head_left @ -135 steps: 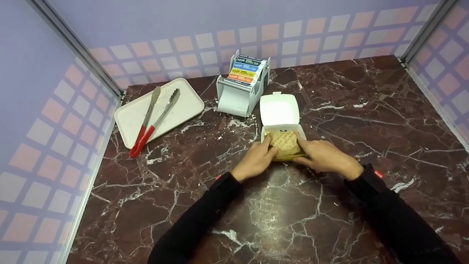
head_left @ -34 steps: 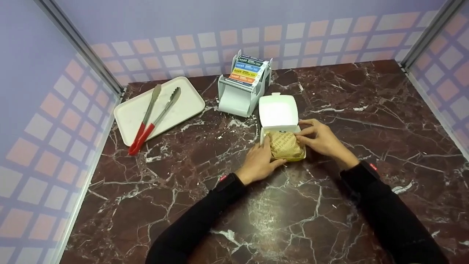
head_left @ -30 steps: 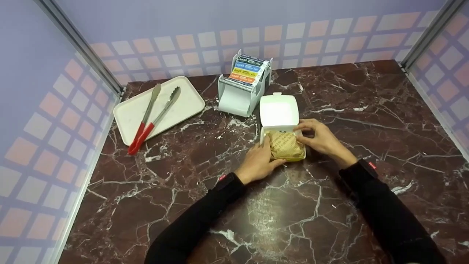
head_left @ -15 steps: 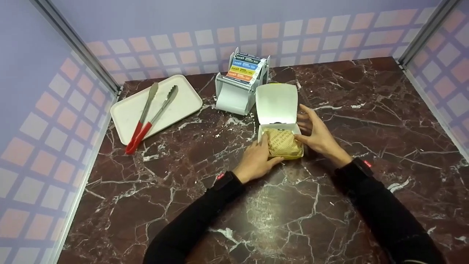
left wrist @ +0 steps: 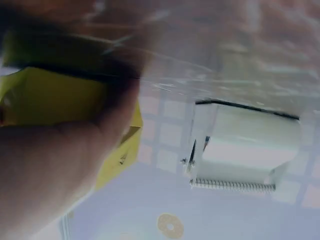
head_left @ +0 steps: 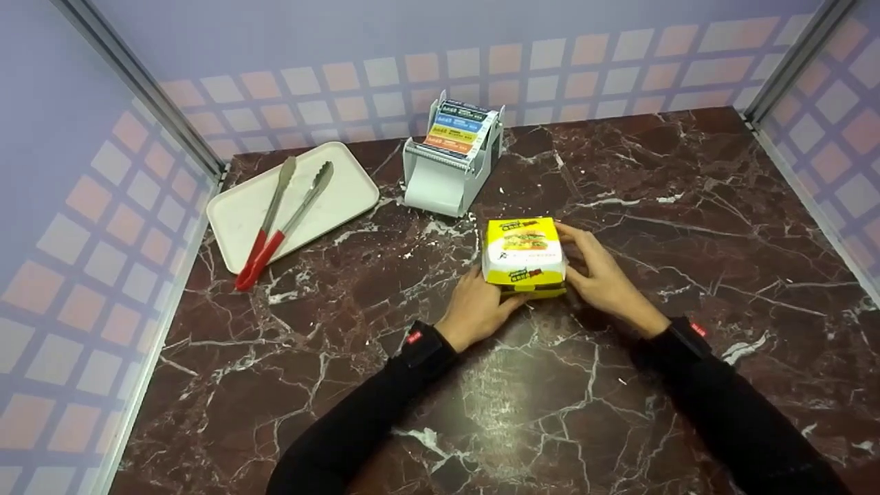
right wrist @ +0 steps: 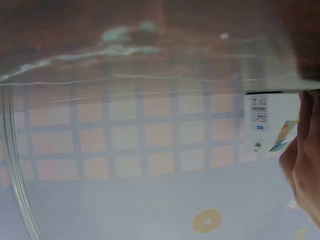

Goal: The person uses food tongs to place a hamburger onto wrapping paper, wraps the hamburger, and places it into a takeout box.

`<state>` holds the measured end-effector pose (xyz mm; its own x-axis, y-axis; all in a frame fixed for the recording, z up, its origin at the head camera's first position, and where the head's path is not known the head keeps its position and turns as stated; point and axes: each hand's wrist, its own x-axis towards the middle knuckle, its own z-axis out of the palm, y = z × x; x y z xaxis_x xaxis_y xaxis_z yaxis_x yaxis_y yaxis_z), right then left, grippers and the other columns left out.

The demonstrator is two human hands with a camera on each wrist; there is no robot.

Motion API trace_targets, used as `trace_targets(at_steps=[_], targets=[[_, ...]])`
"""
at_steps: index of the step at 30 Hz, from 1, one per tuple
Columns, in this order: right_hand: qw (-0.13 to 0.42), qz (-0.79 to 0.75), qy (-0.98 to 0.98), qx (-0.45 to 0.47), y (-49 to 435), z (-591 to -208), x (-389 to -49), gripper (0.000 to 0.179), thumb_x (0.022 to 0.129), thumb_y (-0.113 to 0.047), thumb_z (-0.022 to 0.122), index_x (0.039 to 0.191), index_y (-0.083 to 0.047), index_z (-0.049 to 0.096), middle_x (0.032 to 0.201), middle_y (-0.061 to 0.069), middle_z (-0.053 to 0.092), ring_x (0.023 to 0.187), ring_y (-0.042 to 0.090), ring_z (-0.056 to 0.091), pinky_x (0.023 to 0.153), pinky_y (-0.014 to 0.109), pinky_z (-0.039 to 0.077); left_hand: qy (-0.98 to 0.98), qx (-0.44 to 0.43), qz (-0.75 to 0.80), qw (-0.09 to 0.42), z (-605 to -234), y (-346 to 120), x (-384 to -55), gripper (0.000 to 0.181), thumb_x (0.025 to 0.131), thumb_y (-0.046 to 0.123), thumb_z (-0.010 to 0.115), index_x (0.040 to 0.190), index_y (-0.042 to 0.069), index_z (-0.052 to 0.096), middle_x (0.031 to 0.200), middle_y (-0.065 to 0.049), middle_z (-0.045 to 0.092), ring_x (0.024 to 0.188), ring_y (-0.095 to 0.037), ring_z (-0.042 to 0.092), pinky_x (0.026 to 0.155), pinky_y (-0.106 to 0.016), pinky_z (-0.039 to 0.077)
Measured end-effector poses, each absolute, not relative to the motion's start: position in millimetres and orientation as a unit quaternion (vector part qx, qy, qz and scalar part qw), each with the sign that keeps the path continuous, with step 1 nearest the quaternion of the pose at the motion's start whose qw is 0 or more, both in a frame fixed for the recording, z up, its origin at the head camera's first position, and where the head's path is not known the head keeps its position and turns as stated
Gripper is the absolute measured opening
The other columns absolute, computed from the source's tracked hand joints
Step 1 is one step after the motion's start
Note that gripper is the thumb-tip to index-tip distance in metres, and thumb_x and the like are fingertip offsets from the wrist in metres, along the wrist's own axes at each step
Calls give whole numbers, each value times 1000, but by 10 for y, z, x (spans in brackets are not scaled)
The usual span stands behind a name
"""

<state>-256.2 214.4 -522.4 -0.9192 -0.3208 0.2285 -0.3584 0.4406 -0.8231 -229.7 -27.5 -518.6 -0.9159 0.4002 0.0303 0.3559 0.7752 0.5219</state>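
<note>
A yellow and white burger box (head_left: pixel 524 254) with a burger picture on top sits on the marble-look table, its lid lowered over the base. A thin dark gap shows at the lid's front edge. My left hand (head_left: pixel 474 308) holds the box's left side, thumb across the front corner. On the right side my right hand (head_left: pixel 605 282) grips it, thumb near the front and fingers toward the back. The paper-wrapped burger inside is hidden. In the left wrist view the left hand (left wrist: pixel 60 160) lies against the yellow box (left wrist: pixel 55 97).
Behind the box stands a label dispenser (head_left: pixel 454 158) with coloured rolls. At the left, red-handled tongs (head_left: pixel 275 230) lie across a white tray (head_left: pixel 330 185) and overhang its front edge. Patterned panels (head_left: pixel 474 62) wall in the table (head_left: pixel 687 206) at the back and sides.
The box's lid has swung forward and down over the wrapped burger, with my right hand moving from the burger to the lid's side. My left hand has stayed at the left side.
</note>
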Motion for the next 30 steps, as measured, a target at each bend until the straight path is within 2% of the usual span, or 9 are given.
trace_targets(at_steps=[6, 10, 13, 17, 20, 21, 24, 28, 30], targets=[[46, 454, -870, 188, 2134, -5287, -2455, 69, 96, 0, 64, 159, -7, 38, 149, 25, 41, 129, 45, 57, 112, 56, 48, 922, 177, 344, 14, -5242, -343, -2258, 85, 89, 43, 79, 159, 17, 38, 156, -10, 38, 136, -30, 52, 118, -46, 44], [65, 438, -875, 195, 2117, -5320, -2424, 69, 97, -6, 68, 159, -2, 36, 156, 25, 42, 137, 45, 52, 118, 59, 41, 913, 162, 373, 4, -5249, -394, -2199, 98, 82, 35, 86, 159, 9, 31, 154, -10, 37, 130, -32, 58, 112, -43, 50], [83, 420, -878, 212, 2097, -5324, -2410, 76, 98, -9, 68, 163, -6, 28, 160, 22, 43, 144, 42, 45, 123, 59, 32, 908, 143, 393, -2, -5232, -428, -2179, 95, 79, 30, 90, 150, 4, 32, 148, -14, 42, 125, -35, 62, 107, -43, 54], [97, 419, -872, 233, 2078, -5292, -2414, 79, 98, -9, 68, 165, -15, 27, 155, 19, 49, 137, 40, 53, 118, 59, 41, 902, 127, 412, -17, -5199, -460, -2210, 100, 76, 24, 92, 148, 5, 25, 149, -20, 44, 121, -39, 63, 105, -48, 55], [105, 425, -869, 231, 2090, -5271, -2423, 75, 94, -4, 71, 160, -15, 37, 143, 19, 54, 129, 39, 58, 112, 57, 48, 899, 127, 420, -24, -5178, -466, -2249, 111, 76, 20, 92, 155, 10, 15, 152, -22, 43, 122, -40, 63, 105, -50, 55], [106, 423, -871, 228, 2096, -5267, -2427, 74, 92, -3, 72, 158, -14, 39, 141, 19, 54, 130, 39, 56, 113, 57, 47, 898, 127, 421, -26, -5173, -464, -2261, 113, 76, 19, 92, 156, 12, 13, 151, -22, 45, 121, -39, 64, 105, -50, 55], [99, 411, -878, 223, 2099, -5266, -2425, 72, 89, -1, 73, 154, -13, 44, 142, 19, 54, 131, 38, 56, 113, 54, 47, 897, 137, 420, -27, -5165, -464, -2278, 113, 76, 16, 92, 158, 15, 14, 147, -17, 47, 121, -36, 63, 105, -48, 56], [94, 387, -888, 230, 2095, -5255, -2402, 74, 90, -3, 71, 157, -13, 42, 148, 18, 55, 135, 37, 55, 116, 54, 43, 907, 155, 391, -29, -5173, -448, -2278, 104, 79, 18, 90, 160, 8, 25, 144, -15, 47, 118, -35, 65, 105, -43, 56], [99, 379, -890, 236, 2094, -5252, -2387, 76, 88, -4, 71, 158, -13, 41, 149, 18, 55, 137, 37, 54, 118, 55, 41, 911, 157, 381, -28, -5178, -441, -2269, 104, 80, 19, 89, 161, 6, 25, 143, -14, 48, 116, -35, 66, 105, -42, 56]])
